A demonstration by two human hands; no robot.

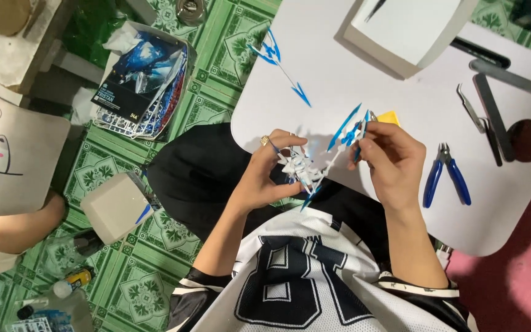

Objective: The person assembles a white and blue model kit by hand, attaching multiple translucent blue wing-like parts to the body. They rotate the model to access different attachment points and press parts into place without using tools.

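Note:
My left hand [264, 175] grips a small white and blue plastic model figure [299, 167] at the near edge of a white table [401, 104]. My right hand [387, 157] pinches a thin blue wing-like part [350, 130] that joins the model's upper right side. A ring sits on one finger of my left hand. Both hands hover just above the table's rim, over my lap.
Blue-handled nippers [445, 175] lie right of my right hand, with tweezers [469, 110] and files [493, 117] beyond. A loose blue part [278, 58] and a white box [410, 31] sit farther back. A box of plastic part frames [142, 83] rests on the green tiled floor at left.

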